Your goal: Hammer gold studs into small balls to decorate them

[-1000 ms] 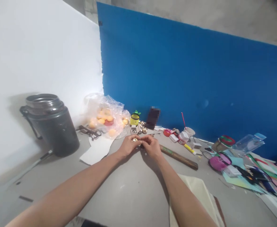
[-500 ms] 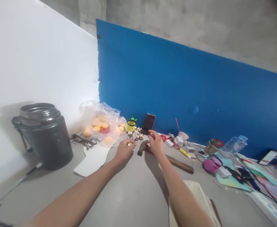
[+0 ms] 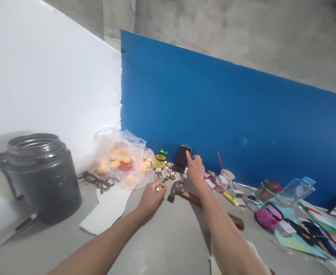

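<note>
Where the left grip [image 3: 151, 196] curls, a shiny ball [image 3: 158, 188] sits inside.

Left hand [image 3: 151, 198] — curled, right hand [image 3: 196, 170] — pointing

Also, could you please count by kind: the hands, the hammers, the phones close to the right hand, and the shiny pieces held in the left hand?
Hands: 2 (left hand, right hand)
Hammer: 1
Phone close to the right hand: 1
Shiny piece in the left hand: 1 visible
Total: 5
</note>
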### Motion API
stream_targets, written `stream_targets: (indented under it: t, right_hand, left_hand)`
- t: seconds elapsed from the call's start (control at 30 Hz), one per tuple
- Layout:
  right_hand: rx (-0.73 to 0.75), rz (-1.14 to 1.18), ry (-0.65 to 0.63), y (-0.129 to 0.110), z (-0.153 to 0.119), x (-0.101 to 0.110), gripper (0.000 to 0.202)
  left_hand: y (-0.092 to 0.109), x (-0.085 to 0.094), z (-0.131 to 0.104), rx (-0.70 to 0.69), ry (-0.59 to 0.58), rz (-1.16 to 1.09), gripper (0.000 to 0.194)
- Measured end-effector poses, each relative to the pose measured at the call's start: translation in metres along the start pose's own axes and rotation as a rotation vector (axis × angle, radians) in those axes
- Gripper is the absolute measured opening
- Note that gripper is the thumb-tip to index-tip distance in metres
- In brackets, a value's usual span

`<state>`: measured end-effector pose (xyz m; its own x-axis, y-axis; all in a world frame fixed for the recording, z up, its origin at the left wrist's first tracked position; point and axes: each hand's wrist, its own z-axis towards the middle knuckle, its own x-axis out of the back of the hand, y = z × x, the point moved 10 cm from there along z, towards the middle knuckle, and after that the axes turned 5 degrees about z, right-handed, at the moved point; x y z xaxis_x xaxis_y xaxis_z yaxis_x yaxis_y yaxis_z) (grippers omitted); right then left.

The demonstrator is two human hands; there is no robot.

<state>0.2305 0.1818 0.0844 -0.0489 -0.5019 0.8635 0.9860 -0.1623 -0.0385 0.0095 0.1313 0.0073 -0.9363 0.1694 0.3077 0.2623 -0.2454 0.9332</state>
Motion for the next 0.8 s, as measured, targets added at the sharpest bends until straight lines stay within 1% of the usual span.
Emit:
stream_targets:
  t: [0.17, 0.47, 0.57, 0.63, 0.7, 0.73, 0.8]
  right_hand:
    - [-0.002, 0.002, -0.031, 0.0, 0.008, -0.006, 0.069]
    - [-0.008, 0.003, -0.045, -0.001, 0.013, -0.009, 0.065]
    - [-0.004, 0.029, -0.034, 0.0, 0.01, -0.006, 0.07]
    - [0.003, 0.059, -0.013, -0.003, 0.007, 0.002, 0.074]
    - [0.014, 0.118, 0.012, -0.014, 0.002, 0.018, 0.073]
    - [0.025, 0.163, 0.016, -0.024, -0.001, 0.028, 0.07]
    - [0.094, 0.293, 0.011, -0.053, -0.01, 0.055, 0.053]
  left_hand:
    - [0.001, 0.002, 0.0, -0.006, 0.008, 0.012, 0.021]
    - [0.003, 0.003, -0.002, 0.008, 0.007, 0.022, 0.02]
    - [0.004, 0.004, -0.002, 0.003, 0.016, 0.02, 0.02]
    - [0.002, 0.003, -0.001, 0.014, 0.015, 0.008, 0.019]
    - [-0.002, 0.0, -0.001, 0.032, 0.0, -0.007, 0.018]
    - [-0.004, -0.002, -0.001, 0.039, -0.005, -0.015, 0.017]
    - [-0.007, -0.003, 0.0, 0.04, -0.003, -0.021, 0.016]
